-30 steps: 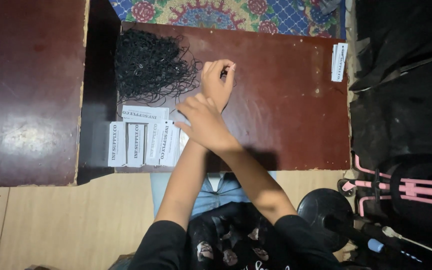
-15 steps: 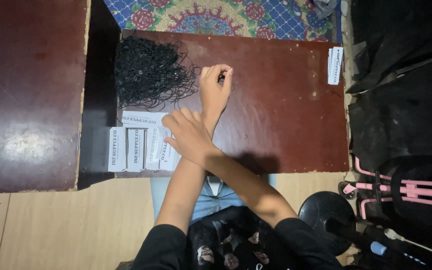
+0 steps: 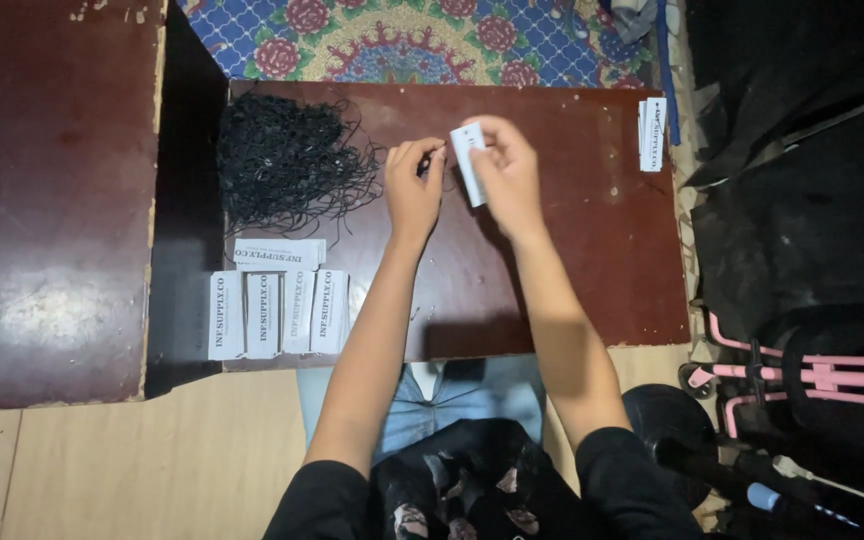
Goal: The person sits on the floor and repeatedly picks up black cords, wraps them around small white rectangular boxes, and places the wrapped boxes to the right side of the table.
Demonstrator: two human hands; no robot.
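Observation:
My right hand (image 3: 505, 170) holds a small white paper tag (image 3: 468, 162) upright over the middle of a dark brown table (image 3: 572, 270). My left hand (image 3: 414, 188) is just left of it, fingers pinched on a short black string (image 3: 424, 163) close to the tag's edge. A tangled pile of black strings (image 3: 287, 160) lies on the table's left part, next to my left hand. Below that pile several white tags (image 3: 277, 310) lie in a row near the front edge, with one more tag laid across above them.
A small stack of white tags (image 3: 652, 132) sits at the table's far right edge. A larger dark red table (image 3: 52, 200) stands to the left. A patterned floral rug (image 3: 422, 40) lies beyond; black bags and a pink-framed object (image 3: 802, 370) crowd the right.
My right hand has moved from the tag row at the lower left up to the table's middle, now holding a white tag beside my left hand. My arms are no longer crossed.

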